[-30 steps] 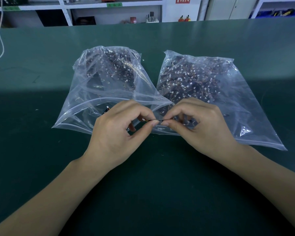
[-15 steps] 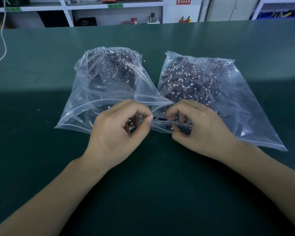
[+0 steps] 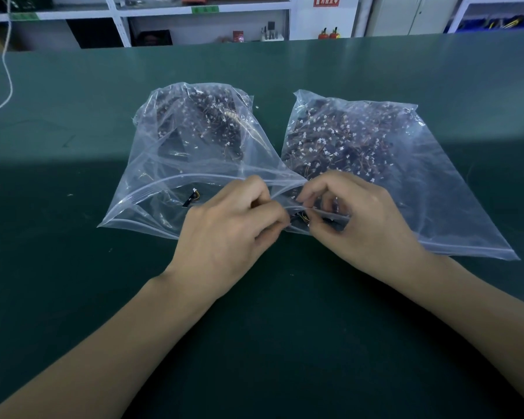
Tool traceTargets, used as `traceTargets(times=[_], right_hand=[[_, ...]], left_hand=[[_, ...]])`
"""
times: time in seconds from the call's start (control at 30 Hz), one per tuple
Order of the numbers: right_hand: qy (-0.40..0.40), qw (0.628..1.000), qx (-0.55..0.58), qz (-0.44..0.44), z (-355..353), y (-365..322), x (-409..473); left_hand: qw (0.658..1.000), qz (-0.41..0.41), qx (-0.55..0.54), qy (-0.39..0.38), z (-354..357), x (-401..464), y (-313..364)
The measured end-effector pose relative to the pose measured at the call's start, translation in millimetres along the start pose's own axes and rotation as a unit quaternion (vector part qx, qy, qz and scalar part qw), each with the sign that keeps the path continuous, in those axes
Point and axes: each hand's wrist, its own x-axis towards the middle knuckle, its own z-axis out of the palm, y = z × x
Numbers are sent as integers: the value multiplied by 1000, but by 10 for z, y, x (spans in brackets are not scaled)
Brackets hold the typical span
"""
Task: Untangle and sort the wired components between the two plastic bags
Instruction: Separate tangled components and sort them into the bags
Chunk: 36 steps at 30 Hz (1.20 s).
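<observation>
Between the mouths of the two bags, the left hand (image 3: pixel 230 225) and right hand (image 3: pixel 354 219) met, each pinching an end of one small wired component (image 3: pixel 298 218). It looked light and limp, its thin leads easy to snag or kink, so the stiffer connector body seemed the safer hold. The left bag (image 3: pixel 152 176) and right bag (image 3: pixel 436 182) lay on the green table (image 3: pixel 73 282), both holding heaps of such parts just beyond the fingertips.
</observation>
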Motion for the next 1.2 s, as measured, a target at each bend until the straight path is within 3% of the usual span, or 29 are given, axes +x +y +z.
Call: traceTargets(times=[0.27, 0.37, 0.47, 0.57, 0.8, 1.2], right_hand=[[-8, 1000, -12, -2, 17, 6, -11], [0, 1000, -3, 2, 9, 20, -9], [-1, 1000, -8, 2, 12, 21, -9], [-14, 1000, -12, 4, 22, 13, -17], [-25, 1000, -9, 4, 25, 8, -19], [-28, 1000, -7, 5, 38, 33, -27]], left_hand=[[992, 33, 70, -103, 38, -29, 61], [995, 13, 37, -88, 24, -43, 74], [997, -59, -27, -33, -38, -41, 36], [993, -117, 19, -5, -90, -42, -104], [984, -130, 114, -41, -147, -62, -446], [976, -177, 56, -111, -169, -86, -505]])
